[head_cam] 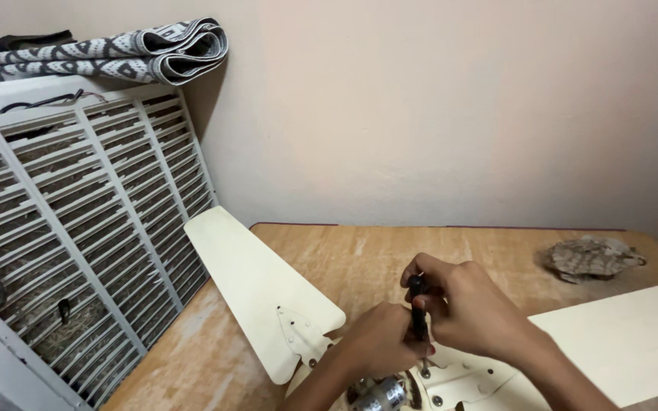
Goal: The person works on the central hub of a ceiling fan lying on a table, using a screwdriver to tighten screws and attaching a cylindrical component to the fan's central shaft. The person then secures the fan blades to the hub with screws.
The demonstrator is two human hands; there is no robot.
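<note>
Hands meet over the hub of a cream ceiling fan (420,384) lying at the 6 o'clock edge of the wooden counter (359,259). The right hand (462,304) is wrapped tight around the black handle of a screwdriver (417,304), held upright, its tip hidden low among the screws on the blade bracket (302,339). The left hand (378,342) is pressed together around the lower shaft, just above the bracket, steadying it; so both grips are closed on the tool, touching each other.

To my eye, the work here wants the driver kept square over the screw head, with downward weight from the upper hand while the lower fingers only guide. A tilt would likely let the tip ride out and scar the painted metal. The motor's shiny metal part (378,396) sits right under the wrists.

One blade (257,285) runs out toward 10 o'clock, overhanging the counter's left edge and ending near the slatted grille of an air cooler (78,228). Another blade (626,335) stretches toward 3 o'clock. Neither looks pinned, so I would judge a hard twist could swing the whole fan.

Open wood lies toward 12 o'clock, up to the wall. A crumpled rag (592,257) rests at 2 o'clock, well apart from the hands. A folded patterned mat (116,49) lies on top of the cooler.
</note>
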